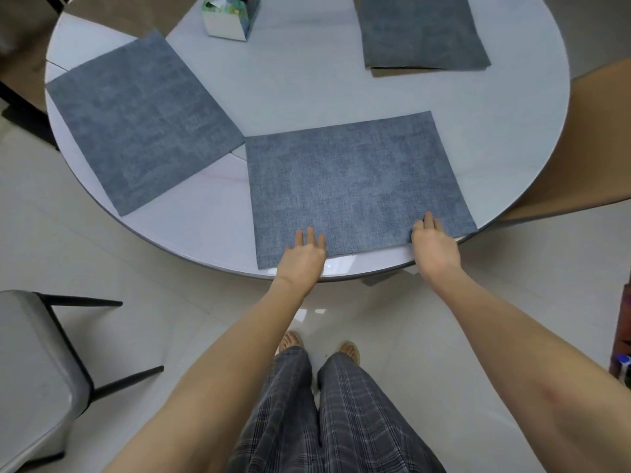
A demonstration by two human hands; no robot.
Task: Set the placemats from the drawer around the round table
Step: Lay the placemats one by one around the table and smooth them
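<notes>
Currently logged: left hand (304, 257) and right hand (433, 245), apart, fingers flat on near edge of blue-grey placemat (355, 186), gripping nothing. Second placemat (143, 124) beyond left hand on round white table (300, 87); third placemat (423, 29) far beyond right hand. Tissue box (230, 17) far ahead.

Far placemat (423, 32), tissue box (230, 17) cropped by top edge.
</notes>
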